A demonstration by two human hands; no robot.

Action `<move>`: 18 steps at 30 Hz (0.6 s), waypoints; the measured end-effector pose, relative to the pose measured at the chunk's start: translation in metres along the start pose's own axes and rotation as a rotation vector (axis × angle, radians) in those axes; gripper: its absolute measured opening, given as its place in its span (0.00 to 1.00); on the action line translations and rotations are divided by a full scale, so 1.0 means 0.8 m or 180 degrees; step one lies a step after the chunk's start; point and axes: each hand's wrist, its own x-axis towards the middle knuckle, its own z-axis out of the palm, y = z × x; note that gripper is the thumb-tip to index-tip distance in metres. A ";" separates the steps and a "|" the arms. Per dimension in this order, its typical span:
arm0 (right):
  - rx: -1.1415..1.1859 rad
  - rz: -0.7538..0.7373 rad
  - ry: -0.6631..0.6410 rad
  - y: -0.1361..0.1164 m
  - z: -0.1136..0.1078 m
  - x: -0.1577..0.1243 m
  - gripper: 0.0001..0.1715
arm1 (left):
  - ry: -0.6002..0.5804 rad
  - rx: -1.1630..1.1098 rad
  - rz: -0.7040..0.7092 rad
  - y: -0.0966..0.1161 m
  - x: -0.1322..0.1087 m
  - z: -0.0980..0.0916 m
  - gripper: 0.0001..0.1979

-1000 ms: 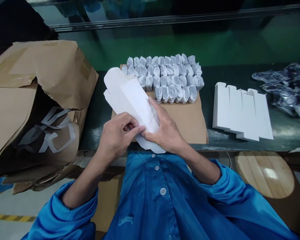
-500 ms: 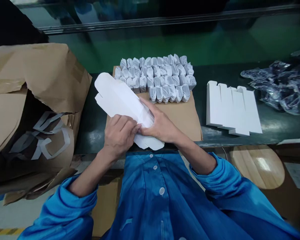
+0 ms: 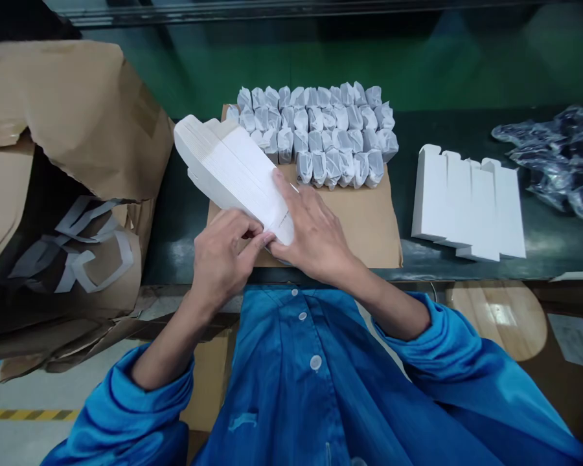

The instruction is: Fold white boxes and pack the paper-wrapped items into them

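Right hand (image 3: 315,234) partly hides the white cardboard (image 3: 238,169)

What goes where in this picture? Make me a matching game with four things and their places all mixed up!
Things
1. White card stack
2. Wrapped pieces
3. White cartons
4. White strips

Places
A. Inside the big brown box
B. Between the brown cardboard sheet and the clear plastic
C. In the left hand and right hand
D. In rows on the brown cardboard sheet

Pairs: 1-C, 2-D, 3-B, 4-A
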 end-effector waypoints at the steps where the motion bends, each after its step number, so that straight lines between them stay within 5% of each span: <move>1: -0.0083 0.0013 -0.0133 0.001 0.000 0.004 0.56 | 0.0062 0.0081 0.0190 -0.006 0.000 0.005 0.10; 8: -0.0388 -0.0060 -0.0644 0.008 0.006 0.029 0.53 | 0.0766 0.0412 0.1027 -0.060 -0.024 0.056 0.05; 13: -0.0322 -0.0215 -0.0928 0.013 -0.003 0.043 0.59 | 0.0862 0.0200 0.0464 -0.051 -0.034 0.067 0.10; 18: 0.0412 -0.0331 -0.0961 0.021 -0.017 0.059 0.54 | 0.0645 -0.0088 -0.0035 -0.031 -0.011 0.041 0.10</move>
